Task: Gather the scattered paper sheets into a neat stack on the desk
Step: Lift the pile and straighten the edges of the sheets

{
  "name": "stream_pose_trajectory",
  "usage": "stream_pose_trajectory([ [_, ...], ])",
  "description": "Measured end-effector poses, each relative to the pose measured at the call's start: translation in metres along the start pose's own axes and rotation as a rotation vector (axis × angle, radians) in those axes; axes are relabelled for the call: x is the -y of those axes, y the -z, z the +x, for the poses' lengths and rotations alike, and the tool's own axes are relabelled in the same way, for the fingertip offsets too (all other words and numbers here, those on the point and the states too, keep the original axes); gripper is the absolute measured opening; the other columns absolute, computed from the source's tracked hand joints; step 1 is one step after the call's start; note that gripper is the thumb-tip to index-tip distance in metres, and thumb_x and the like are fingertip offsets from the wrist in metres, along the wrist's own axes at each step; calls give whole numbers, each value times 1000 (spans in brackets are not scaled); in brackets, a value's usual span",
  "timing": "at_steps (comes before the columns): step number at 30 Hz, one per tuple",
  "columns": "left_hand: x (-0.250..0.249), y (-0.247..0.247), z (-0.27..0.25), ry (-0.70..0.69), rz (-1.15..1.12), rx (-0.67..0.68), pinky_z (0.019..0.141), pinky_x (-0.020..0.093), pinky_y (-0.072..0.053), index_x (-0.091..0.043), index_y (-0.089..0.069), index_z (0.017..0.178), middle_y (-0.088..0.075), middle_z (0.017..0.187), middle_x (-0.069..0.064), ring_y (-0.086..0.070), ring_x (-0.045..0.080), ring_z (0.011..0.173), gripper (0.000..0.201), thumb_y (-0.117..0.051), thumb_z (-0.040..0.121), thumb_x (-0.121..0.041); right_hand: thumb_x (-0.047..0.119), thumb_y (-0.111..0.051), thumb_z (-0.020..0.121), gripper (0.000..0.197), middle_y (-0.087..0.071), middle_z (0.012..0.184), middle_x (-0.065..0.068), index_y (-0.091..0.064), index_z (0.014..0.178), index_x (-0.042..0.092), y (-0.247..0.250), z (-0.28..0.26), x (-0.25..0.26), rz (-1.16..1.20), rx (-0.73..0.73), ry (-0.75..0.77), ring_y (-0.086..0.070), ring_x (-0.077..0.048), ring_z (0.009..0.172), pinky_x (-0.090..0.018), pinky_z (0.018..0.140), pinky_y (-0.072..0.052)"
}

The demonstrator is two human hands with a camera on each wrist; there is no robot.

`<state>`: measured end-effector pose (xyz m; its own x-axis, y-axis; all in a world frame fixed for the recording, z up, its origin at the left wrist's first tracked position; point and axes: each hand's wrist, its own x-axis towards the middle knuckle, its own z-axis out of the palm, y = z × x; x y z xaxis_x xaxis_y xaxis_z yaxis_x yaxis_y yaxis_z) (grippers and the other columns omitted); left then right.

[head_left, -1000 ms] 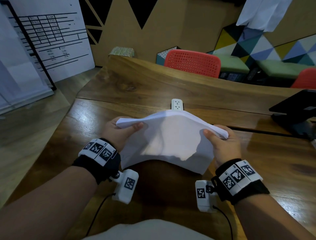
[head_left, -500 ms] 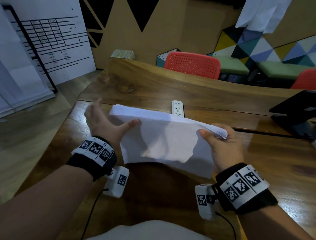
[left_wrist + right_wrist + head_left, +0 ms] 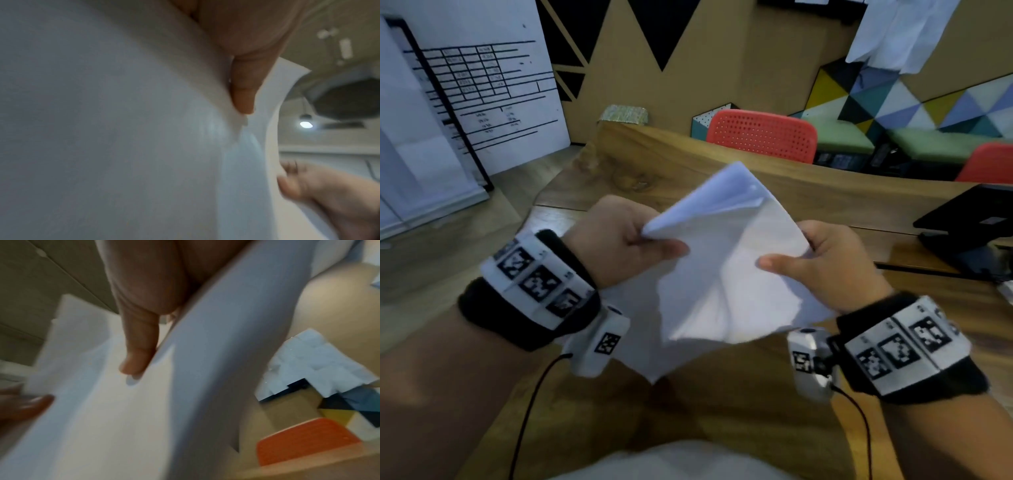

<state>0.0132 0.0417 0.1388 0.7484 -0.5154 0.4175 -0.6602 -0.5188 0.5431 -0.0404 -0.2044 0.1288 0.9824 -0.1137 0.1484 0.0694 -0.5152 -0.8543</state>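
A bundle of white paper sheets [image 3: 726, 270] hangs in the air above the wooden desk [image 3: 739, 404], turned so one corner points up and one down. My left hand [image 3: 630, 240] pinches its left edge, thumb on the near face. My right hand [image 3: 822, 260] grips the right edge, thumb across the front. The left wrist view is mostly filled by the paper [image 3: 123, 129], with my thumb [image 3: 244, 91] pressed into it. In the right wrist view my thumb [image 3: 139, 350] lies on the sheets [image 3: 102, 418]. The sheets' edges look uneven.
A black laptop [image 3: 969, 226] sits at the desk's right edge. Two red chairs [image 3: 763, 135] stand behind the raised wooden partition [image 3: 722, 161]. A whiteboard [image 3: 482, 89] leans at the far left over the floor.
The bundle has been rotated from lying flat and wide to standing on a corner. My left hand, open under it half a second ago, now pinches its edge. The hands came closer to me.
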Motion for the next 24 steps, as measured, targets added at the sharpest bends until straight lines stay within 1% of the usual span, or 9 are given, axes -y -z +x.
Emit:
stream_pose_trajectory([
  [2,2,7,-4,107,-129,-109,44,6,-38,3,-70,64,-65,49,-9,-59,2,53,30,-73,71,-25,17,-84,58,21,-70,81,-23,-66,67,10,14,3,-9,67,-57,-76,-64,-39,71,-49,72,-54],
  [5,6,4,-7,271,-267,-187,42,9,-41,3,-70,66,-63,43,-13,-57,2,46,23,-74,72,-19,26,-85,44,33,-69,75,-14,-65,68,15,19,3,-20,475,-125,-127,-65,-28,69,-40,67,-55],
  [7,8,-4,-9,352,-364,-235,42,14,-44,-3,-68,64,-63,44,-17,-56,1,42,24,-74,70,-26,17,-87,54,50,-72,93,-11,-64,98,7,11,3,-21,811,-118,-94,-70,-27,84,-41,72,-58],
  [9,8,-14,-10,407,-430,-330,38,14,-44,-1,-64,62,-61,42,-17,-55,-1,39,28,-74,71,-26,11,-74,73,46,-70,107,-11,-57,116,4,-4,-2,-11,970,-143,-8,-68,-29,97,-44,79,-57],
  [12,4,-32,-13,460,-409,-469,38,4,-38,-23,-59,55,-55,37,-30,-53,-13,40,25,-72,76,-25,32,-76,68,61,-69,108,-9,-56,119,4,-24,-14,7,855,-267,112,-65,-33,103,-47,85,-55],
  [14,4,-44,-17,527,-443,-528,38,5,-39,-31,-54,54,-53,37,-32,-53,-16,41,27,-70,76,-31,40,-73,70,55,-69,107,-5,-59,115,11,-32,-19,14,698,-368,179,-66,-28,102,-43,85,-56],
  [18,16,-71,-24,623,-489,-474,41,7,-43,-30,-56,54,-57,39,-28,-56,-9,43,26,-73,74,-31,21,-68,82,25,-69,99,4,-60,105,27,-46,-17,-2,532,-468,67,-68,-18,95,-35,79,-56],
  [21,21,-82,-29,682,-510,-404,39,3,-40,-27,-55,54,-55,35,-19,-54,-5,49,28,-75,73,-27,14,-67,83,20,-68,90,11,-61,91,31,-53,-15,-23,530,-430,-73,-68,-10,87,-27,75,-55],
  [24,23,-85,-31,700,-531,-411,38,3,-40,-23,-57,53,-55,35,-25,-54,-3,49,27,-76,71,-29,14,-67,83,20,-71,85,14,-63,88,33,-53,-15,-31,565,-414,-91,-68,-4,84,-23,75,-55],
])
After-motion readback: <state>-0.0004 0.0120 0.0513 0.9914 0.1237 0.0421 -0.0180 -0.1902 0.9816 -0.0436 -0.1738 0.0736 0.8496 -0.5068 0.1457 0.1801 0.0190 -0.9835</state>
